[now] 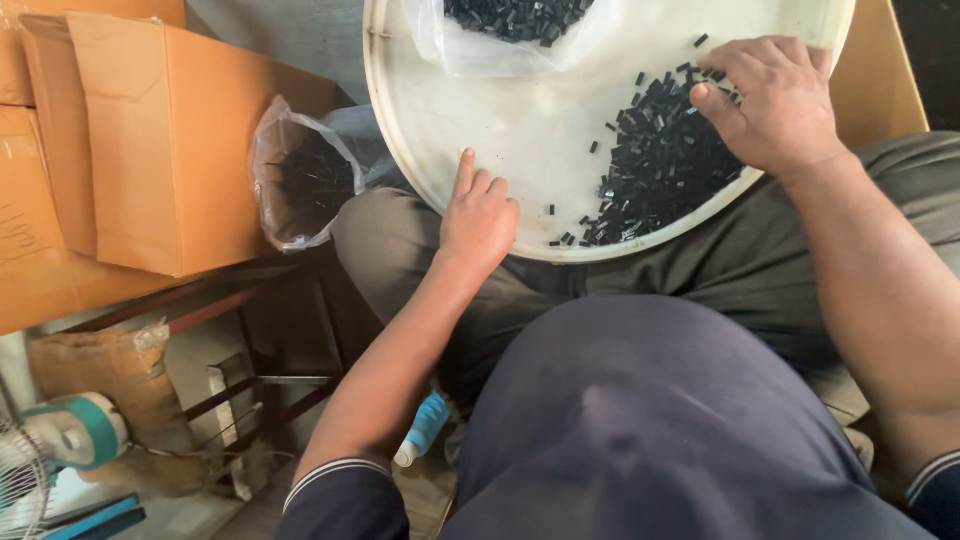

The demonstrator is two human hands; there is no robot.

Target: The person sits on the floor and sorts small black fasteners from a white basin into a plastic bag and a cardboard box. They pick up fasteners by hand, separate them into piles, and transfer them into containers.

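Setting: cluttered workshop floor is seen from above, with a round white tray (420, 120) rested across the seated person's lap.
Right hand: right hand (778, 100) is laid palm-down with fingers loosely spread over the far side of the pile; nothing is pinched that can be seen.
Left hand: left hand (478, 215) is rested on the tray's near rim, the forefinger stretched out onto the white surface, the other fingers curled; nothing is held.
Small black parts: one loose heap of small black parts (655, 165) is spread on the right half of the tray, touching the right hand; too many to be counted, with a few strays lying apart toward the left hand.
Step in hand: the heap appears to be raked and sorted by the right hand.
Bags: two clear plastic bags are counted, one bag on the tray (500, 35) at the far edge, one bag beside the tray (300, 180) against the cardboard boxes (150, 140), both holding black pieces.
Boxes: at least two are visible.
Fan: one fan (40, 460) stands at the lower left.
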